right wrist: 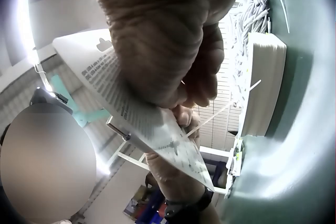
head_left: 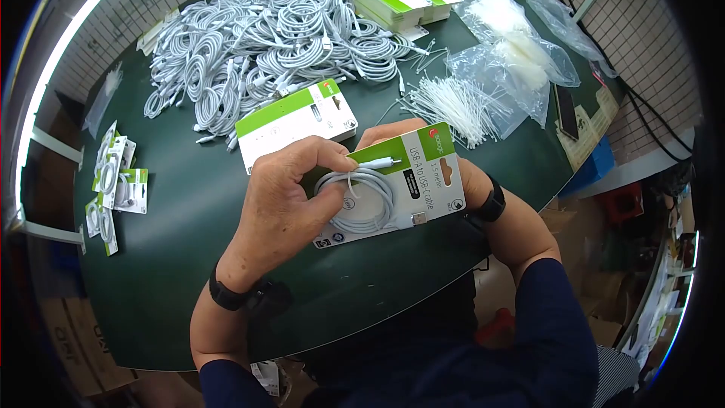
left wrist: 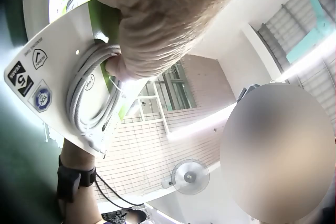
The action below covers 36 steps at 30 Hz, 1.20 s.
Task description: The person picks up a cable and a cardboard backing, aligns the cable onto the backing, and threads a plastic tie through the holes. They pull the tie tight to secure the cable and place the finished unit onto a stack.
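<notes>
In the head view my left hand [head_left: 283, 193] pinches a coiled white USB cable [head_left: 387, 200] against a printed green-and-white packaging card [head_left: 420, 166]. A thin white zip tie [head_left: 350, 187] loops over the coil beside the thumb and index fingertip. The cable's USB-A plug [head_left: 419, 218] lies near the card's lower edge, and its other plug [head_left: 388, 162] near the top. My right hand [head_left: 473, 181] holds the card from behind, mostly hidden by it. In the right wrist view, the zip tie's tail [right wrist: 210, 120] sticks out behind the card, close to the right fingertips.
A stack of cards [head_left: 298, 122] lies just beyond the hands. Behind it spreads a large heap of coiled cables [head_left: 257, 38], with more card stacks [head_left: 389, 0] alongside. Loose zip ties [head_left: 457, 109] and plastic bags [head_left: 521, 57] lie right; several carded cables [head_left: 113, 181] lie left.
</notes>
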Each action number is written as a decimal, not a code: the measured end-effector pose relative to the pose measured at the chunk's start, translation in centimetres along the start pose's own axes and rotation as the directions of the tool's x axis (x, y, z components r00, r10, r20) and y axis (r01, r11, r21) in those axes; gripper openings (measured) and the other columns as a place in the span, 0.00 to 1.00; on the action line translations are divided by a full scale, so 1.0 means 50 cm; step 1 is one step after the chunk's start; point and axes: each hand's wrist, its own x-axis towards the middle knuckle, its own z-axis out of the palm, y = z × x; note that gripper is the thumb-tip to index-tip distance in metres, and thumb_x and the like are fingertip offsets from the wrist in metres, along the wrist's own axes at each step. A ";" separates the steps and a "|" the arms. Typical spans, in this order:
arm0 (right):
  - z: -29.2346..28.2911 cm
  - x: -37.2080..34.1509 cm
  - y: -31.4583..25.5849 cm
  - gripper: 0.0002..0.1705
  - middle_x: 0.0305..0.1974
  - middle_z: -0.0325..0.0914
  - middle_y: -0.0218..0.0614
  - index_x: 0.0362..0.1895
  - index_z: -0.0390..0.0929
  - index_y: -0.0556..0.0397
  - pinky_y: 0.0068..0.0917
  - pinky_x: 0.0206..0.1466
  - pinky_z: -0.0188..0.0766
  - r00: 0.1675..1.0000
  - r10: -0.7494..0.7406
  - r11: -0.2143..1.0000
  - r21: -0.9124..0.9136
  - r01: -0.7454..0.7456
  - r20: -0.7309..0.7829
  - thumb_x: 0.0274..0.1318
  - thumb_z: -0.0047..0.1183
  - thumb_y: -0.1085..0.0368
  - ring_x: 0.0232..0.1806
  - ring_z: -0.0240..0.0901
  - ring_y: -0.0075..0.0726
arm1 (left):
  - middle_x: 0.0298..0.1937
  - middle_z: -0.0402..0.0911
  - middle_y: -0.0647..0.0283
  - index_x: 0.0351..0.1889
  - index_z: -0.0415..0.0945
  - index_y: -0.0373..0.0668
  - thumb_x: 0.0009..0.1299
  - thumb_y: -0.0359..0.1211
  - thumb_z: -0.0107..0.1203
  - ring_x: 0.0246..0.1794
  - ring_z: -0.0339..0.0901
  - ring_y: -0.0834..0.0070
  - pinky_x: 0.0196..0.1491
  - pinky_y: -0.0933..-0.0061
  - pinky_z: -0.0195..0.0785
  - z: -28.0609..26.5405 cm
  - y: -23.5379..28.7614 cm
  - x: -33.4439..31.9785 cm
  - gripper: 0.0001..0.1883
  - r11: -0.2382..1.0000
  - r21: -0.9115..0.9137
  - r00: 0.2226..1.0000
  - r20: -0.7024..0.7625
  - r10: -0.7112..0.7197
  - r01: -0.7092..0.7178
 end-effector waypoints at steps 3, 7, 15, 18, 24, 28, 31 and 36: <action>-0.008 0.002 0.010 0.22 0.40 0.82 0.31 0.46 0.84 0.55 0.24 0.40 0.76 0.997 -0.056 0.991 -0.118 0.061 0.048 0.51 0.74 0.57 0.37 0.79 0.25 | 0.43 0.89 0.61 0.43 0.83 0.35 0.60 0.16 0.60 0.43 0.85 0.75 0.49 0.74 0.77 0.003 -0.002 -0.001 0.14 1.000 0.009 1.000 0.016 -0.003 0.002; -0.008 0.005 0.017 0.18 0.37 0.80 0.33 0.43 0.83 0.55 0.27 0.35 0.73 0.986 -0.162 0.937 -0.307 0.169 0.050 0.50 0.72 0.62 0.33 0.77 0.31 | 0.42 0.88 0.62 0.43 0.83 0.35 0.60 0.17 0.60 0.41 0.85 0.76 0.45 0.73 0.77 0.006 -0.002 -0.001 0.13 0.999 0.043 1.000 0.028 -0.006 0.005; -0.008 0.024 0.037 0.08 0.29 0.75 0.32 0.34 0.82 0.54 0.30 0.28 0.69 0.909 -0.416 0.692 -0.660 0.294 -0.031 0.48 0.68 0.70 0.27 0.75 0.37 | 0.45 0.88 0.59 0.48 0.82 0.35 0.57 0.14 0.54 0.47 0.87 0.74 0.55 0.72 0.79 0.019 0.013 -0.005 0.20 0.984 0.178 0.985 0.168 -0.034 0.004; -0.009 0.024 0.043 0.07 0.27 0.73 0.32 0.32 0.82 0.54 0.31 0.27 0.69 0.889 -0.452 0.687 -0.666 0.291 -0.078 0.47 0.66 0.72 0.25 0.74 0.37 | 0.44 0.87 0.58 0.50 0.82 0.36 0.57 0.16 0.58 0.45 0.87 0.68 0.51 0.69 0.79 0.025 0.009 -0.003 0.21 0.966 0.247 0.978 0.208 0.031 -0.083; 0.001 0.022 0.042 0.08 0.27 0.74 0.34 0.32 0.81 0.54 0.32 0.28 0.70 0.907 -0.418 0.685 -0.675 0.274 -0.057 0.45 0.62 0.76 0.25 0.74 0.40 | 0.43 0.85 0.58 0.51 0.83 0.41 0.60 0.26 0.71 0.42 0.84 0.57 0.44 0.62 0.77 0.035 -0.003 -0.009 0.20 0.906 0.377 0.956 0.282 0.086 -0.193; 0.005 0.023 0.038 0.07 0.27 0.74 0.34 0.31 0.81 0.54 0.33 0.28 0.70 0.895 -0.441 0.679 -0.676 0.286 -0.064 0.44 0.60 0.77 0.25 0.74 0.42 | 0.43 0.84 0.59 0.52 0.83 0.42 0.61 0.29 0.72 0.40 0.84 0.56 0.42 0.60 0.76 0.037 -0.001 -0.017 0.20 0.900 0.390 0.950 0.304 0.072 -0.193; 0.009 0.023 0.042 0.07 0.27 0.74 0.35 0.31 0.81 0.54 0.34 0.28 0.70 0.899 -0.431 0.694 -0.665 0.276 -0.077 0.44 0.59 0.77 0.25 0.75 0.44 | 0.42 0.84 0.59 0.50 0.83 0.42 0.61 0.28 0.72 0.39 0.84 0.56 0.41 0.59 0.76 0.045 -0.007 -0.023 0.18 0.906 0.387 0.963 0.260 0.072 -0.173; 0.003 0.017 0.044 0.06 0.27 0.76 0.36 0.30 0.80 0.54 0.35 0.29 0.72 0.935 -0.345 0.724 -0.657 0.209 -0.083 0.45 0.58 0.76 0.26 0.77 0.45 | 0.42 0.84 0.56 0.47 0.83 0.38 0.60 0.25 0.73 0.41 0.84 0.57 0.43 0.61 0.77 0.043 -0.004 -0.020 0.17 0.906 0.392 0.955 0.294 0.043 -0.161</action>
